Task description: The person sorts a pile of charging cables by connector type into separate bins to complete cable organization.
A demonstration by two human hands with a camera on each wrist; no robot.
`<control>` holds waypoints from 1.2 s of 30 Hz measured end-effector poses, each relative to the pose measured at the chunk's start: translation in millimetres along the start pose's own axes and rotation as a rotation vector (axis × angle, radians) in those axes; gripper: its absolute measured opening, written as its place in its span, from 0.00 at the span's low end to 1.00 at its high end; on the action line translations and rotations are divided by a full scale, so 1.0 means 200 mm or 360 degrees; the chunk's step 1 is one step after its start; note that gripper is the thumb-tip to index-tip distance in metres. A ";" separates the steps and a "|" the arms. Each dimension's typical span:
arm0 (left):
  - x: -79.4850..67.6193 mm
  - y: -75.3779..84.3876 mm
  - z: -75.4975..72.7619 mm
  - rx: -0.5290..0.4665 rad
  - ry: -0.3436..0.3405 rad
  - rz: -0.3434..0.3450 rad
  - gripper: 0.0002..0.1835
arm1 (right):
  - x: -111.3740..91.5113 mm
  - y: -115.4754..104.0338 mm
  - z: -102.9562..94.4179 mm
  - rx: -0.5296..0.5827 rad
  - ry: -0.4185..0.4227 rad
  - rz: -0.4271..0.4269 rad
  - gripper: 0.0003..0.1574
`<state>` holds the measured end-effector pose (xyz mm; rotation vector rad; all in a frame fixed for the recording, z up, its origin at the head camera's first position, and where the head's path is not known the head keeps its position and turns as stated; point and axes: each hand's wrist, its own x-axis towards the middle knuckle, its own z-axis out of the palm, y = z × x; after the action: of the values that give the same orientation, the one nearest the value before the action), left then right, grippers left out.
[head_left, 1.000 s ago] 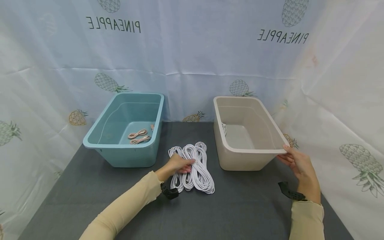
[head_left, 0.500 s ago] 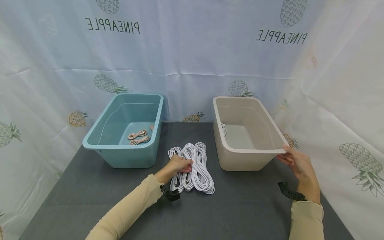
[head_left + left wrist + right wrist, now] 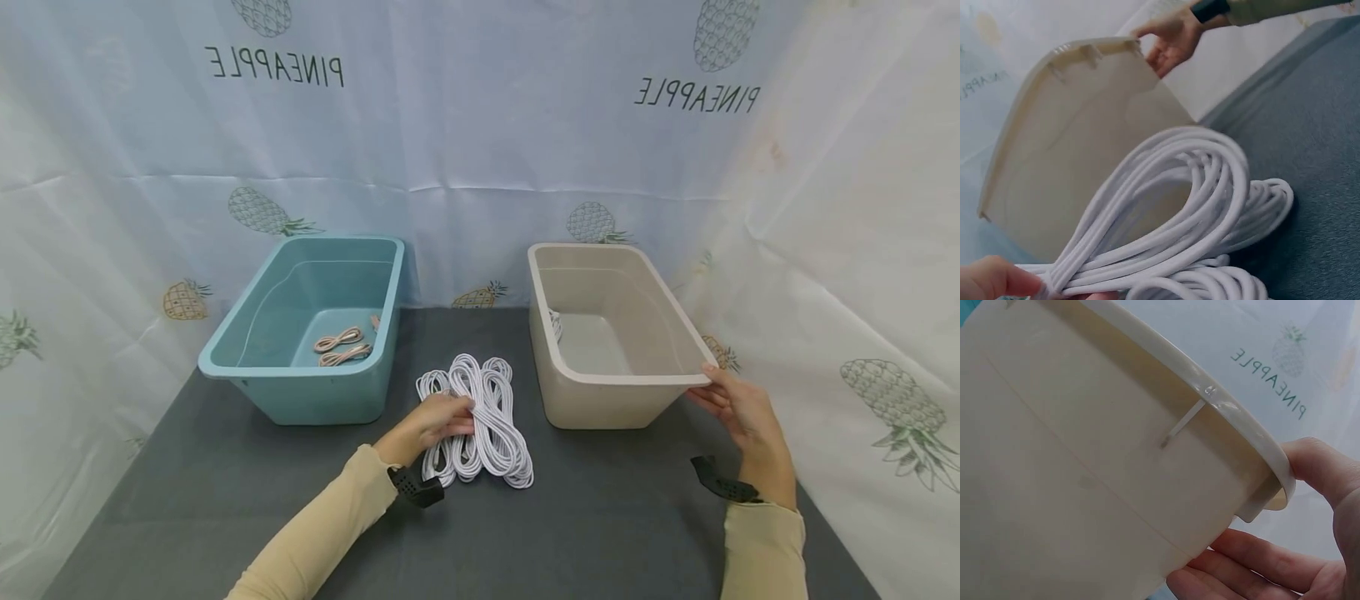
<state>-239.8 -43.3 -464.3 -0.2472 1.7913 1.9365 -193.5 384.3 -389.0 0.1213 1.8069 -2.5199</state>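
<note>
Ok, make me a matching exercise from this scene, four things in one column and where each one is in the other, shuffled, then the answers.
Things:
1. white cable bundle
2. pink cables
3. beige tub
4. teal tub

Places:
A. inside the teal tub
B. on the mat's left side
C. gripped by the left hand, between the tubs
D. rim corner held by the right hand

Pairs: 1-C, 2-A, 3-D, 4-B

Bright, even diffuse light, soft faint shadows, wide-angle bending at head-view edges, wrist close-ups slightly soft
</note>
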 end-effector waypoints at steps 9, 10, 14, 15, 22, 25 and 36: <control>-0.06 0.11 -0.02 -0.0065 -0.0043 0.0066 0.18 | 0.00 0.00 0.00 -0.0017 0.0026 0.0017 0.15; -0.06 0.12 -0.02 -0.0059 -0.0046 0.0087 0.19 | 0.00 0.00 0.00 -0.0020 0.0032 0.0017 0.15; -0.08 0.17 -0.02 -0.0046 -0.0048 0.0146 0.21 | 0.00 0.00 0.00 -0.0045 0.0042 0.0016 0.14; -0.08 0.19 -0.02 -0.0060 -0.0051 0.0159 0.22 | 0.00 0.00 0.00 -0.0046 0.0042 0.0015 0.14; -0.11 0.28 0.00 -0.0169 -0.0078 0.0218 0.20 | 0.00 -0.01 -0.01 -0.0065 0.0023 0.0011 0.14; -0.12 0.33 0.01 -0.0183 -0.0097 0.0245 0.20 | 0.00 0.00 0.00 -0.0082 0.0011 0.0006 0.14; -0.11 0.48 0.07 -0.0258 -0.0129 0.0287 0.22 | 0.00 0.00 -0.02 -0.0142 -0.0004 0.0012 0.15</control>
<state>-262.6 -37.2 -366.6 -0.0608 1.6555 2.1884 -194.0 387.1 -390.7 0.1220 1.9102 -2.4287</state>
